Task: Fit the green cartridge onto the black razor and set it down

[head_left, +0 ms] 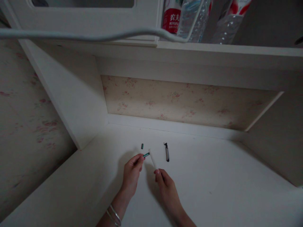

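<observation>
Pinching a small green-and-dark piece (pixel 146 154) by its left end in the narrowly closed left hand (pixel 132 170), apparently to leave the right end exposed. Gripping a white stick (pixel 153 160) by its near end in the right hand (pixel 167 183), probably to leave the far end free and in sight. Holding both over the bench (pixel 208 176), with the far end of the stick near the piece. Cannot tell whether touching. Note on the bench, just beyond the left hand, a second small piece (pixel 142 146). Note also, farther right, a slim black-and-grey object (pixel 167 153), presumably laid aside to clear space for both hands.
</observation>
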{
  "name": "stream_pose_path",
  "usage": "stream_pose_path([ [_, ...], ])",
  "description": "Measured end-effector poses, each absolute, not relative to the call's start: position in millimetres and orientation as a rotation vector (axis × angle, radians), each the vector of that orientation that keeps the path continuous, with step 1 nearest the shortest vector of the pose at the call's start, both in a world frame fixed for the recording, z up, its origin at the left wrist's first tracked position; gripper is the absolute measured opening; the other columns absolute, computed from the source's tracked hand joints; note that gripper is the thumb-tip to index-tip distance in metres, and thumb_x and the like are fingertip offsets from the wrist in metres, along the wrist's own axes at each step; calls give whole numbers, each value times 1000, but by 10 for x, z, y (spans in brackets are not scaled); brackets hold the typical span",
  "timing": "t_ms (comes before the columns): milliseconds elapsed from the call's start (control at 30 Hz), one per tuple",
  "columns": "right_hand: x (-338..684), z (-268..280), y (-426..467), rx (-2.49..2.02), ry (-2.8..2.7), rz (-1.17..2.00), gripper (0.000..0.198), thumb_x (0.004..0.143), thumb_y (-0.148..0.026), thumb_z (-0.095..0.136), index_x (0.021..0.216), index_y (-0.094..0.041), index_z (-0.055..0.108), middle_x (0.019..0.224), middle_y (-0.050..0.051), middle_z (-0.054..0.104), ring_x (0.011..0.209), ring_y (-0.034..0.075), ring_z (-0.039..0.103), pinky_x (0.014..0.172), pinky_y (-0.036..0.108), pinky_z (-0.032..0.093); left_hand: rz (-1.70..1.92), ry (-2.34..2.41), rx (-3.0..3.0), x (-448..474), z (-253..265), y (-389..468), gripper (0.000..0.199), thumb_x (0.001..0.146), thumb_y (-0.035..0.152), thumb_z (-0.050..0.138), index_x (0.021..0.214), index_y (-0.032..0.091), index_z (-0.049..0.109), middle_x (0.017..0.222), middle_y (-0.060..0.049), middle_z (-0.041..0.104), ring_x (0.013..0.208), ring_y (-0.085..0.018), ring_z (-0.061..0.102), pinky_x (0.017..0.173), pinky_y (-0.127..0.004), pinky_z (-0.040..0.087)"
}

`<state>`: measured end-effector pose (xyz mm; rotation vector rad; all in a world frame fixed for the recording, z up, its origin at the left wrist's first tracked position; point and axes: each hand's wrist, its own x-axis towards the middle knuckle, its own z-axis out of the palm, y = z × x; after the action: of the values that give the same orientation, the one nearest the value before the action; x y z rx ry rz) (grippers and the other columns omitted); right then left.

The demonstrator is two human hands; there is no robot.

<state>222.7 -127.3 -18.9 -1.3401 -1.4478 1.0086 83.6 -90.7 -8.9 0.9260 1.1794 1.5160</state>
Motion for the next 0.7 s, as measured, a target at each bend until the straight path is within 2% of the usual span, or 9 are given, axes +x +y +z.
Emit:
stream_pose_path([
  [200, 2207, -178, -1305, -1284, -1551, 1115, 39, 90, -50, 41, 77, -17, 59, 63, -2, 49, 60, 15, 46, 55, 22, 34, 1521, 1190, 923, 834, -86, -912, 36, 72, 47, 66, 87, 14, 68, 59, 4, 46, 54, -9, 33, 49, -21, 27],
  [400, 2214, -208, -1295, -1338, -1463, 984, 40, 91, -50, 39, 76, -18, 57, 64, -1, 50, 62, 16, 48, 58, 23, 35, 1535, 1151, 867, 845, -80, -915, 38, 72, 45, 67, 94, 14, 67, 73, -2, 58, 55, -9, 35, 50, -21, 28],
  [600, 2201, -203, -1302, -1293, -1532, 1085, 40, 91, -51, 40, 78, -18, 60, 63, -2, 50, 60, 15, 47, 54, 23, 34, 1534, 1173, 894, 845, -60, -912, 33, 72, 44, 68, 85, 14, 68, 59, 3, 48, 53, -9, 33, 48, -21, 27],
  [700, 2219, -211, -1286, -1340, -1471, 990, 41, 91, -51, 39, 76, -18, 57, 64, -1, 52, 62, 15, 48, 58, 23, 35, 1534, 1172, 861, 851, -62, -908, 37, 71, 45, 68, 91, 14, 68, 65, 2, 53, 53, -8, 33, 48, -21, 27],
])
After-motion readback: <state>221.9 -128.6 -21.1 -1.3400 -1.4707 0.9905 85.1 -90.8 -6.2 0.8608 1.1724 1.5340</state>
